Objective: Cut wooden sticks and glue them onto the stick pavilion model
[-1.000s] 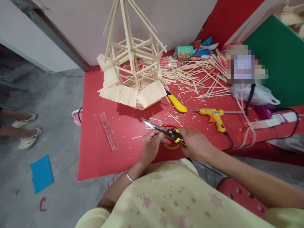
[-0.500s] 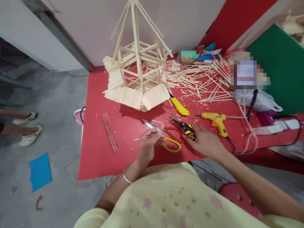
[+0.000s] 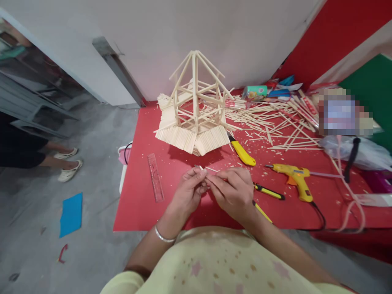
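Observation:
My left hand [image 3: 190,190] is closed in a pinch on a short wooden stick [image 3: 201,168], whose pale tip pokes out above the thumb. Pressed up against it, my right hand [image 3: 234,190] has its fingertips closed at the same small stick, mostly hidden by the fingers. Past the right hand lie pliers with yellow-and-black handles [image 3: 270,192], their jaws covered by that hand. Behind both hands stands a wooden-stick model [image 3: 196,118] with an open frame above and slatted panels round its base.
A clear ruler [image 3: 156,177] lies left on the red table [image 3: 134,204]. Right of the model are a yellow utility knife [image 3: 243,153], a yellow glue gun [image 3: 290,175] with its cord, and loose sticks [image 3: 257,120]. Another person's legs [image 3: 58,157] show at left.
My right hand has let go of the pliers and moved left to meet my left hand at the small stick. The scissors are now hidden. The view has shifted.

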{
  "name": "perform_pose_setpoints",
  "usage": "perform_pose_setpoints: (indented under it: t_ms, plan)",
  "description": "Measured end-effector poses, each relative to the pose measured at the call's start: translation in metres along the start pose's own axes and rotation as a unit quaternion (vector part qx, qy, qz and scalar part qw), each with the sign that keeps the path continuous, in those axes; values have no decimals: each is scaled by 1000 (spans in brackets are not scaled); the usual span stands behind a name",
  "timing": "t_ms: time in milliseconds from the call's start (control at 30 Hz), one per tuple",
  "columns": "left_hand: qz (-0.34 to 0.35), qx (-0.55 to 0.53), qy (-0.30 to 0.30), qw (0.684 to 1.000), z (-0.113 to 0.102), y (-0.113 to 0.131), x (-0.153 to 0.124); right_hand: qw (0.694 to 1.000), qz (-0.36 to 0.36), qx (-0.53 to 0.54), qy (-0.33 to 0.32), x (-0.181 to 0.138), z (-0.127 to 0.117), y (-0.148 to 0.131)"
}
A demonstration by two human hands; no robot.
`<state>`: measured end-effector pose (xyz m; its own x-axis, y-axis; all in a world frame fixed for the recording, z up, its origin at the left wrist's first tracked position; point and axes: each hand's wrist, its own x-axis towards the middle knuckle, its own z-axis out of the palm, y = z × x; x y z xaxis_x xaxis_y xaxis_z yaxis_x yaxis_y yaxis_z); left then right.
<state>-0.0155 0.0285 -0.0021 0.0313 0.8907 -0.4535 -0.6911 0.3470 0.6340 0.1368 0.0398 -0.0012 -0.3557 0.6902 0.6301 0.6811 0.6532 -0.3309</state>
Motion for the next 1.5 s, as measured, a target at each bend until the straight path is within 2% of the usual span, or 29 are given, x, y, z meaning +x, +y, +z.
perform_pose_setpoints:
  t_ms: [100, 233, 333, 667, 1167, 1500]
  plan:
    - [50, 8, 2, 999, 0, 5, 3, 1000, 4, -12, 18, 10, 6, 2]
    - [133, 15, 36, 990, 3, 6, 6, 997, 25, -23, 70, 32, 9, 1]
    - [159, 10, 51, 986, 4, 5, 8, 995, 11, -8, 99, 42, 16, 1]
    - [174, 17, 55, 983, 9, 6, 11, 995, 27, 31, 94, 40, 31, 6]
    - [174, 20, 68, 982, 9, 4, 10, 996, 54, 29, 62, 40, 34, 6]
    - [171, 28, 68, 982, 7, 4, 10, 996, 53, 30, 67, 40, 34, 6]
